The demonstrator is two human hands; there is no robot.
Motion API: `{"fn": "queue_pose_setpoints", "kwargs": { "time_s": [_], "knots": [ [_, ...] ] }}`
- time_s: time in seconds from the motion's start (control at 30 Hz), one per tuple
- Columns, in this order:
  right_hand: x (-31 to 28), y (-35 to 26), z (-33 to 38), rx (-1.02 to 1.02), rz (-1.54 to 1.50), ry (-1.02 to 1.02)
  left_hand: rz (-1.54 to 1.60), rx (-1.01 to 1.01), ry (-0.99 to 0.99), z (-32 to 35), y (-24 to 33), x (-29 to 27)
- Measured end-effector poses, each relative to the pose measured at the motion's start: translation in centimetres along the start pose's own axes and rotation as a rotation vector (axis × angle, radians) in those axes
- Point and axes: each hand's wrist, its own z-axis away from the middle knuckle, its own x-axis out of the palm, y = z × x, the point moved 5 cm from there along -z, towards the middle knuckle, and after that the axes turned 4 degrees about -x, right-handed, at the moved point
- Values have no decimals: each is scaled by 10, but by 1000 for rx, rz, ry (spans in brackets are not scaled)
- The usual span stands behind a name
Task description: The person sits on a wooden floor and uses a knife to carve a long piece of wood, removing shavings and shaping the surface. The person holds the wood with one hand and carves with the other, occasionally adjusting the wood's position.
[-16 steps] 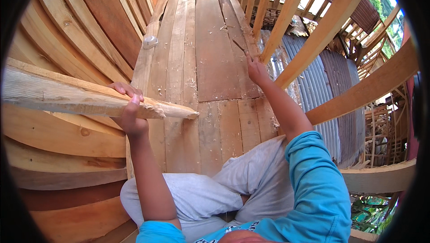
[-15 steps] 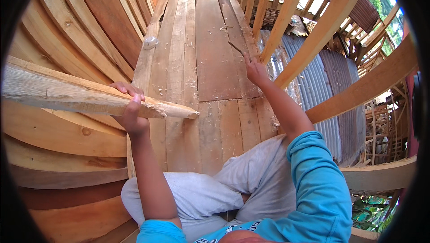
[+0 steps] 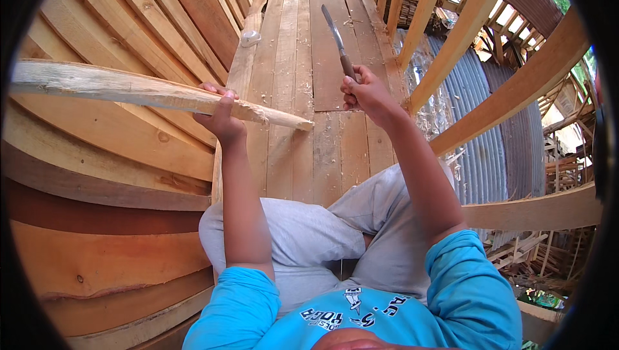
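My left hand (image 3: 223, 115) is closed round a long pale wooden beam (image 3: 116, 85) that comes in from the left. The beam's end is hewn down to a narrow, rough tip, which points right over the plank floor. In my right hand (image 3: 369, 97) is a long knife (image 3: 336, 37), gripped by its dark handle. Its blade points up and away from me, apart from the beam. Some of my left fingers are hidden behind the wood.
I sit cross-legged on a plank floor (image 3: 327, 69) strewn with wood shavings. Curved boards form the wall (image 3: 109, 137) on my left. Upright ribs (image 3: 464, 40) stand on the right, with corrugated metal sheets (image 3: 480, 118) beyond. A small whitish object (image 3: 250, 38) lies by the left wall.
My right hand has turned, so the knife's blade now shows broadside and points farther away. The view has shifted; my left hand keeps its hold on the beam.
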Motion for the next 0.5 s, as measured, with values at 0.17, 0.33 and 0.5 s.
{"fn": "queue_pose_setpoints", "kwargs": {
  "time_s": [0.17, 0.33, 0.5],
  "knots": [
    [30, 80, 6, 282, -51, 7, -6, -3, 33, 0, 1, -3],
    [41, 110, 2, -64, 689, 120, 47, 22, -50, -1, 2, -14],
    [61, 106, -6, 116, 549, -107, -60, 37, 102, 4, 5, -7]
  ]
}}
